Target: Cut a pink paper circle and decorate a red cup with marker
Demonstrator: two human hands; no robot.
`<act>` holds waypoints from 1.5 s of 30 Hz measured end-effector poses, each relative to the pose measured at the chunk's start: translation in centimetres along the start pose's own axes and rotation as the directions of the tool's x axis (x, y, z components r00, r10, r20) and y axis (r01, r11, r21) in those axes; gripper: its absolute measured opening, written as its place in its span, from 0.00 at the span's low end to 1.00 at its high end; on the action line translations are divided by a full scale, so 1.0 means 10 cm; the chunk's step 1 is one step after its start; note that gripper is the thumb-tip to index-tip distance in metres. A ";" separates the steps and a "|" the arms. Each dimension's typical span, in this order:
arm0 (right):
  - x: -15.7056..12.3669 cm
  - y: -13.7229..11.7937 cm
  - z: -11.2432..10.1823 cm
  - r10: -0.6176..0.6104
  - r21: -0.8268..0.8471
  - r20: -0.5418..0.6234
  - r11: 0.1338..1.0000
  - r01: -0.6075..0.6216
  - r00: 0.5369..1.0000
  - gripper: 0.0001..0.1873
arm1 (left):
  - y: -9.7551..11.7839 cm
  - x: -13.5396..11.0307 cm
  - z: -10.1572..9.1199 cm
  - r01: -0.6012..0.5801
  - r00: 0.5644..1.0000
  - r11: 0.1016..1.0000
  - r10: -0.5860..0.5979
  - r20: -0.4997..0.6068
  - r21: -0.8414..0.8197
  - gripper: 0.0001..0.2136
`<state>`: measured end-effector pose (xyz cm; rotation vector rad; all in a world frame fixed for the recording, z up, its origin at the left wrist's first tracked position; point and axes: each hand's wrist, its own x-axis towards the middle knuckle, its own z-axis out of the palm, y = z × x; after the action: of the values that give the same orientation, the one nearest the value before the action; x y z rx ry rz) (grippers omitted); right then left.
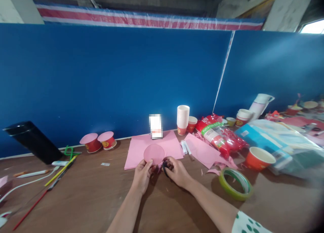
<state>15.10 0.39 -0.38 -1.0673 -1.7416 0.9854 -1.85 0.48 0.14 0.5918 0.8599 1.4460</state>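
Note:
Between the thumb and fingers of my left hand (pixel 142 175) is a round pink paper disc (pixel 154 153), tilted up over the table. My right hand (pixel 178 173) is closed around scissors (pixel 165 169); their black handle loop shows, while the blades are mostly hidden near the lower right edge of the disc. Behind the disc lies a stack of pink paper sheets (pixel 134 152). Two red paper cups with pink discs on top, a nearer-left cup (pixel 91 145) and a second cup (pixel 107 141), stand to the left.
To the right are pink paper scraps (pixel 202 150), a tape roll (pixel 227 187), a red bag of paper cups (pixel 217 133) and an orange cup (pixel 259 158). Stacked white cups (pixel 183 116) stand by the blue partition (pixel 113 74). A black tumbler (pixel 35 141) and pens lie left.

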 end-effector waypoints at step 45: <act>0.00 0.05 0.01 -0.007 -0.017 -0.002 1.000 0.007 1.000 0.13 | -0.01 0.00 0.01 -0.011 1.000 1.000 0.011 -0.008 -0.007 0.17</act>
<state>15.15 0.54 -0.85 -1.0720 -1.7539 0.9672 -1.75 0.47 0.12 0.5862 0.8590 1.4618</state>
